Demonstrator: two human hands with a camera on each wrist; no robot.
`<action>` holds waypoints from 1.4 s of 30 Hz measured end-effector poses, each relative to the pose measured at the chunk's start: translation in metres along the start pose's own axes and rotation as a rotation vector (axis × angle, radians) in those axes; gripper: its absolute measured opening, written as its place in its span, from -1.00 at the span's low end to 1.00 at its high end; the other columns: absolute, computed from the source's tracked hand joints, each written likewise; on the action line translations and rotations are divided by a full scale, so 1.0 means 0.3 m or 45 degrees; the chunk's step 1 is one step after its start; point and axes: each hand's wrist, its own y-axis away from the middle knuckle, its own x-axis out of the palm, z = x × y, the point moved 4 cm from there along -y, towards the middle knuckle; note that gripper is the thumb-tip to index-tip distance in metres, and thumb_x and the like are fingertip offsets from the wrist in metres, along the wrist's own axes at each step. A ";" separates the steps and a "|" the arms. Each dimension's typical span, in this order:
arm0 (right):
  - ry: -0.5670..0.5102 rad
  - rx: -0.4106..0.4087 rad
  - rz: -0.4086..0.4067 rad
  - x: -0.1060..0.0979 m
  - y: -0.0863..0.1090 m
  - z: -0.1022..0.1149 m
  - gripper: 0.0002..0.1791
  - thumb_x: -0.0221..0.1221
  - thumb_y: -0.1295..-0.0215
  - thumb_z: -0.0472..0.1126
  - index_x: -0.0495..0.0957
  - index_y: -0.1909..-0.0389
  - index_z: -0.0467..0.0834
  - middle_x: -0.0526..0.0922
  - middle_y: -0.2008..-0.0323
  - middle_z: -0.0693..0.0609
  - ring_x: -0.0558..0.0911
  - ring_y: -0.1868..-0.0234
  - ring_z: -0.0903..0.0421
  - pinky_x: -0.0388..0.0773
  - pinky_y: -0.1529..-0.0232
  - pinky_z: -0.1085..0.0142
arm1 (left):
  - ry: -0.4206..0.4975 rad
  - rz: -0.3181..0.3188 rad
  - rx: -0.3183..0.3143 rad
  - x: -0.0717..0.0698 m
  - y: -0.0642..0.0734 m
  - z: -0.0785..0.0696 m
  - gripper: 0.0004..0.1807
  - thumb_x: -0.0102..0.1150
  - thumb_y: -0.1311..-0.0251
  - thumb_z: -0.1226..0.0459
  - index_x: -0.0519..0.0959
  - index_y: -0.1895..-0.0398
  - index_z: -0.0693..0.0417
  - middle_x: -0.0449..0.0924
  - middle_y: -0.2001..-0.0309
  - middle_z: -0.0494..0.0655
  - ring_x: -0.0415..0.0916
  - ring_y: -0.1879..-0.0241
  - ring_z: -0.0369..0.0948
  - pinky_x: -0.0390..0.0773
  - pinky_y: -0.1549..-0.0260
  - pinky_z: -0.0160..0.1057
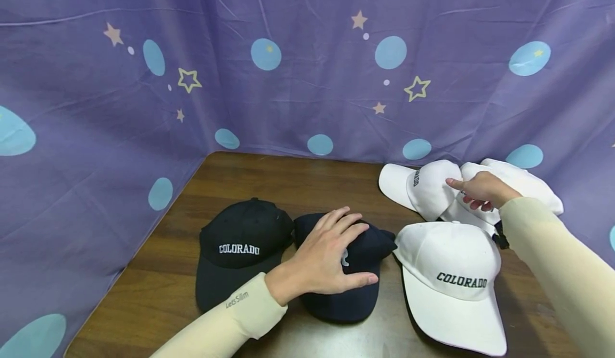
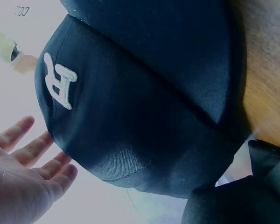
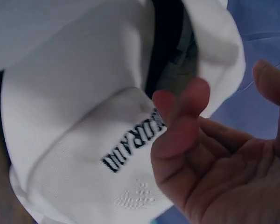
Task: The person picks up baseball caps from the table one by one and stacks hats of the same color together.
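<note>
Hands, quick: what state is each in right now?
Left hand: open, fingers spread over the navy cap, gripping nothing.
Right hand: open, fingers loosely bent by the rear white caps, gripping nothing.

The person's left forearm (image 1: pixel 235 318), in a pale cream sleeve, slants in from below, its left hand (image 1: pixel 329 256) palm down with fingers spread and thumb out sideways. The right forearm (image 1: pixel 552 256), sleeved alike, reaches farther forward, its right hand (image 1: pixel 485 186) holding the thumb apart from loosely curled fingers.
</note>
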 end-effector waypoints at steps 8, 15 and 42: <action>-0.228 -0.023 0.092 0.038 -0.028 -0.038 -0.35 -0.03 -0.53 0.30 0.63 0.30 -0.23 0.69 0.47 0.12 0.58 0.44 0.15 0.55 0.37 0.24 | 0.004 0.001 -0.002 -0.005 0.002 0.003 -0.03 0.22 -0.10 -0.42 0.44 -0.42 0.00 0.31 -0.48 -0.04 0.02 -0.56 -0.01 0.05 -0.51 0.06; -0.472 -0.075 0.020 0.040 -0.040 -0.039 -0.50 0.10 -0.53 0.17 0.64 0.28 -0.22 0.65 0.54 0.18 0.57 0.52 0.28 0.60 0.41 0.33 | 0.011 0.004 -0.014 -0.007 0.004 0.009 -0.03 0.22 -0.11 -0.42 0.43 -0.43 0.00 0.30 -0.49 -0.05 0.01 -0.57 -0.02 0.06 -0.50 0.07; -1.143 -0.259 -0.133 -0.019 0.022 0.056 -0.91 0.21 -0.49 -0.19 0.56 0.26 -0.09 0.77 0.43 0.07 0.78 0.44 0.12 0.73 0.29 0.28 | -0.006 -0.040 -0.063 -0.011 0.018 0.024 0.01 0.20 -0.10 -0.44 0.36 -0.48 -0.03 0.31 -0.48 -0.09 0.05 -0.55 -0.03 0.10 -0.49 0.07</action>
